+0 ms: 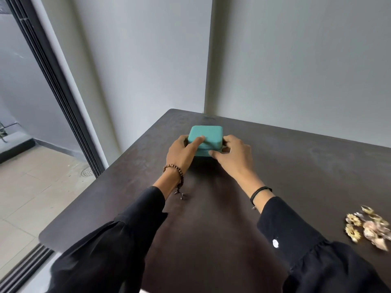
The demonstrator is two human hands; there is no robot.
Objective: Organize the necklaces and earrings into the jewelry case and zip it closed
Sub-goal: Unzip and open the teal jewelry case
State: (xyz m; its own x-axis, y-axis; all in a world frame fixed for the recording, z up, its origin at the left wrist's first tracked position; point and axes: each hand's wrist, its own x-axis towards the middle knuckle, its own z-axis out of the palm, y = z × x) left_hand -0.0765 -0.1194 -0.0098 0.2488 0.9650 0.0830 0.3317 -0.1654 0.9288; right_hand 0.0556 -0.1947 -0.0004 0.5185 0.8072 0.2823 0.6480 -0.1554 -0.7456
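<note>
Jewelry case (207, 133), matte teal rounded square, in the curled grip of left hand (181, 154) and right hand (233, 156)

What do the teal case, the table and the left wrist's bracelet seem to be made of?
The case: likely matte faux leather or fabric; even teal, no shine. The table: dark wood or laminate, smooth, with a faint sheen. The bracelet: probably wooden beads, brown and round.
</note>
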